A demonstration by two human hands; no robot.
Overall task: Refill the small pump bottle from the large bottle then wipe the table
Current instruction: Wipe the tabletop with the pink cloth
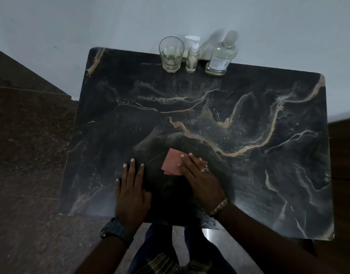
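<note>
A small clear pump bottle point(192, 56) with a white pump stands at the far edge of the black marble table point(249, 184). Right of it stands the large clear bottle point(221, 56), capped and holding pale liquid. A folded pink cloth point(172, 161) lies flat near the front middle of the table. My right hand point(199, 175) presses on the cloth's right part with straight fingers. My left hand point(131, 186) rests flat on the tabletop a little left of the cloth, apart from it.
A drinking glass point(171, 54) with a little pale liquid stands left of the pump bottle. A pale wall runs behind the table. Dark stone floor point(27, 155) lies to the left, and my legs show below the front edge.
</note>
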